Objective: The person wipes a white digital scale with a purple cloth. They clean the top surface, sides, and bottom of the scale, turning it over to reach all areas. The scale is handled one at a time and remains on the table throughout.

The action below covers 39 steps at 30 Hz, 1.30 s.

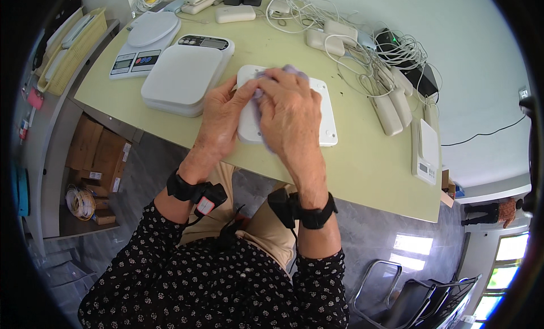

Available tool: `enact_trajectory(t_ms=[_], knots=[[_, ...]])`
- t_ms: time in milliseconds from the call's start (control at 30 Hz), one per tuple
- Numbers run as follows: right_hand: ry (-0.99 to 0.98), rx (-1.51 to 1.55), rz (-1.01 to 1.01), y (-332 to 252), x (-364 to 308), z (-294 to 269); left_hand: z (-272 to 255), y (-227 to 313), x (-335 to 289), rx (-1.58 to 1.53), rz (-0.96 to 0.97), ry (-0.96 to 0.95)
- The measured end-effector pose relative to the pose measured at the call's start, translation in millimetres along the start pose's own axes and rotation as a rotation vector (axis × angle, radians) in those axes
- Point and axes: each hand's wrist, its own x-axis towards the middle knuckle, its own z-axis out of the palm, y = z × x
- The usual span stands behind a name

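Note:
A white, flat, rounded-square device [328, 116], which looks like a kitchen scale lying underside up, is on the table in front of me. Small round feet or screws show near its corners. My left hand [218, 119] is at its left edge, fingers curled at the side and thumb reaching over the top. Bunched under my right hand [290, 111] is a pale purple cloth [296, 71], pressed against the white surface. The right fingers are bent around the cloth, and the left thumb tip meets it. Part of the cloth and of the device is hidden by my hands.
Two white kitchen scales, one with a large platform [184, 74] and one with a round plate [153, 30], stand to the left. Tangled white cables [362, 57] and adapters lie at the back right. Another small scale [426, 150] is near the right edge. Folding chairs [419, 300] stand beyond.

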Motion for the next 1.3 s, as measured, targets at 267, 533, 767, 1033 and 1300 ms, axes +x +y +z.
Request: enact_trajectory(t_ms=[267, 533, 767, 1033, 1300], knots=[[0.042, -0.101, 0.191, 51, -20, -29, 6, -4, -3, 0.064, 0.028, 0.113], [0.035, -0.178, 0.017, -9, -56, -41, 15, -4, -5, 0.112, 0.052, 0.153], [0.063, -0.143, -0.035, -9, -20, -7, 8, 1, -6, 0.087, -0.009, 0.098], [-0.006, -0.306, 0.300, 56, -25, -57, 9, -3, -4, 0.084, 0.054, 0.071], [0.025, 0.183, -0.183, -10, -2, -22, 3, -2, -3, -0.133, 0.029, 0.066]])
